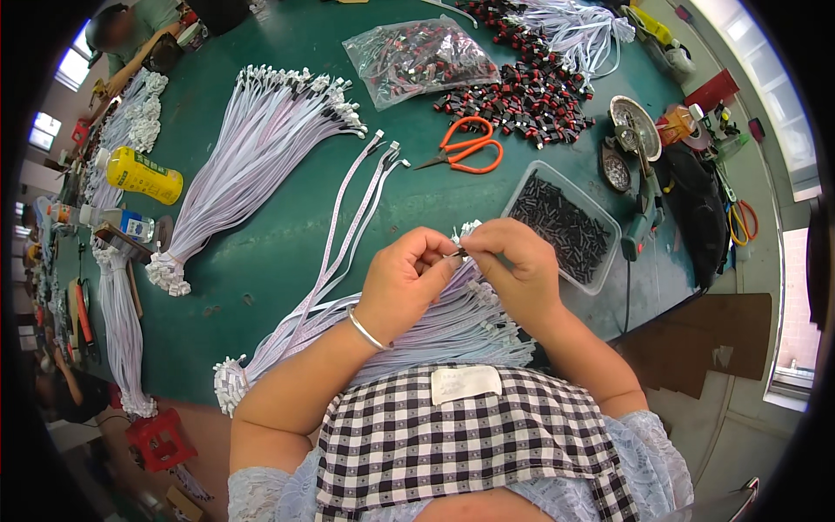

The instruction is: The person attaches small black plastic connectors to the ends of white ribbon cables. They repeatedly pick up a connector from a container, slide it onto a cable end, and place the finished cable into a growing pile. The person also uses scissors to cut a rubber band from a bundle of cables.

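My left hand (404, 280) and my right hand (520, 265) meet over the green table (287, 226), fingertips pinched together on the end of a thin white flat cable (458, 253). Under both hands lies a bundle of white flat cables (452, 326) with white connectors, fanned toward my lap. My left wrist wears a silver bangle. A clear plastic tray of small black parts (561, 224) stands just right of my right hand. Three single cables (352, 217) lie stretched out beyond my left hand.
A large bundle of cables (252, 152) lies at the left, orange scissors (465, 148) and a pile of red-black connectors (522, 100) farther back, with a clear bag of them (417, 56). A yellow bottle (139, 174) lies far left. A soldering tool (642, 209) and clutter sit right. Another person (130, 35) works far back.
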Demonstrator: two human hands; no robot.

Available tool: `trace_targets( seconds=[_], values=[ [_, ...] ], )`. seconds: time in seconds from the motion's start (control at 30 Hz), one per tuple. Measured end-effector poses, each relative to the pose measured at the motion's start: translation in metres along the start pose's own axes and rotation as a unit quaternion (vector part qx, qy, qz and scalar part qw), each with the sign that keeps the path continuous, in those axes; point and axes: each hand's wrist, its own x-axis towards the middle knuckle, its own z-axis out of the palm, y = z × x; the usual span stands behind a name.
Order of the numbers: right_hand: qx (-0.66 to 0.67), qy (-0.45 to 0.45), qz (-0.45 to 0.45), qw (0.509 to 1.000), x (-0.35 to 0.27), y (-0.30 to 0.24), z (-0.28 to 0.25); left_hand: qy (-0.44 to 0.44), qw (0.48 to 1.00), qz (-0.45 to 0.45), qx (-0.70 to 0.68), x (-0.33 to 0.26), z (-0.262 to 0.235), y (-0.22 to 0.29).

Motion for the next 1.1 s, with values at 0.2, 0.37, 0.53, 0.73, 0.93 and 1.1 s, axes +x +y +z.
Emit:
trace_targets(
  seconds=[0.2,0.37,0.53,0.73,0.93,1.1],
  values=[
    [-0.012,-0.042,-0.016,0.999,0.003,0.002,-0.002,-0.012,0.998,-0.011,-0.053,0.001,-0.005,0.000],
    [0.022,-0.066,0.009,0.998,0.005,0.005,-0.008,-0.066,0.995,-0.018,-0.079,0.004,-0.012,-0.002],
    [0.116,-0.105,0.082,0.984,0.004,0.015,-0.014,-0.074,0.997,-0.022,-0.001,0.002,-0.014,0.006],
    [0.174,-0.166,0.122,0.963,0.011,0.015,-0.021,-0.023,0.988,0.041,0.145,0.001,-0.012,0.018],
    [0.233,-0.206,0.210,0.927,0.018,0.009,-0.025,-0.061,0.983,0.090,0.147,0.002,-0.015,0.022],
    [0.184,-0.200,0.152,0.950,0.019,0.006,-0.020,-0.027,0.959,0.154,0.238,0.002,-0.010,0.026]
  ],
)
